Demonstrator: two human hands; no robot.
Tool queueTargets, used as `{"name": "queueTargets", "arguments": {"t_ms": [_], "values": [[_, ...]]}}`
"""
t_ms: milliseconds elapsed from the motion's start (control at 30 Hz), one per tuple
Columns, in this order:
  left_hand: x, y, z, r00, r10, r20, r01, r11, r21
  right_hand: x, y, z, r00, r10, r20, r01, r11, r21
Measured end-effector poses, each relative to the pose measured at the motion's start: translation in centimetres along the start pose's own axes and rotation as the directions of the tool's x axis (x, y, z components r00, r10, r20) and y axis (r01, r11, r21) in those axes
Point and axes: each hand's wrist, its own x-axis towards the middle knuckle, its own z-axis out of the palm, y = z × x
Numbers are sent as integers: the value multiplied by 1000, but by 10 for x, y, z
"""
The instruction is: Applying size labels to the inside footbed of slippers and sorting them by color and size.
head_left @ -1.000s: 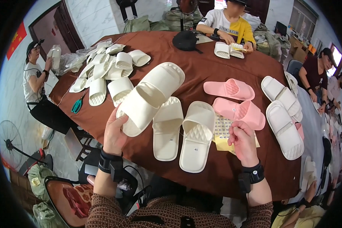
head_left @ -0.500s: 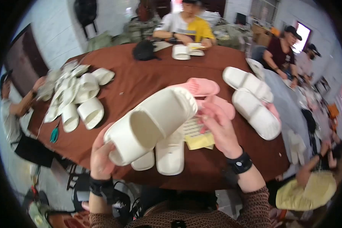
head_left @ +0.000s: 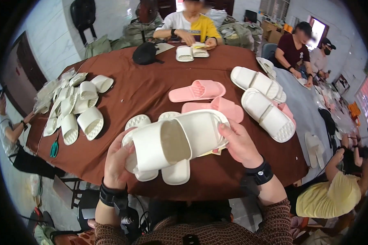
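slippers [head_left: 171,141], white and seemingly two fitted one into the other, are held in the air above the near part of a table [head_left: 143,90] covered in brown cloth. the person's left hand [head_left: 117,161] is clamped on their left end, thumb on top; the right hand [head_left: 241,143] pinches the right end, its thumb pressed on the upper face.

labels: just below the right end, a scrap of a yellow sheet [head_left: 217,151] shows, mostly covered. a black wristband [head_left: 261,173] on the right wrist carries a round pale tag with print too small to read.

containers: clear plastic bags [head_left: 48,98] lie at the left end of the table, among a heap of white slippers [head_left: 88,90]; which slippers are inside cannot be told. green sacks [head_left: 143,34] stand against the far wall, contents hidden.

around: the held slippers block the view of two more white slippers [head_left: 176,173] lying on the cloth beneath. just beyond lie two pink slippers [head_left: 198,90]; to their right, more white slippers [head_left: 268,116]. teal-handled scissors [head_left: 54,149] rest near the heap. across the table, beside a black cap [head_left: 145,54], a co-worker in a white and yellow shirt [head_left: 204,28] handles yellow sheets [head_left: 200,46] over another white pair [head_left: 184,54].
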Motion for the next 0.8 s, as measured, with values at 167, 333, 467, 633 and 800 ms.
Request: {"name": "queueTargets", "arguments": {"t_ms": [167,333,467,633,800], "values": [[29,8,-18,991,130,-5,-129,978,-165,-3,-20,-12,992,-90,-92,67,972,-223],[34,-4,-53,979,165,-122,-186,964,-190,6,-15,8,994,-47,96,95,802,-590],[13,-21,-52,967,159,-200,-197,962,-188,10,19,28,907,-49,419,402,396,-826],[-7,-51,-66,951,151,-270,-200,966,-165,25,43,46,934,26,356,351,117,-929],[-43,-53,-93,917,197,-347,-252,960,-121,35,75,69,855,-238,462,460,-65,-885]]}}
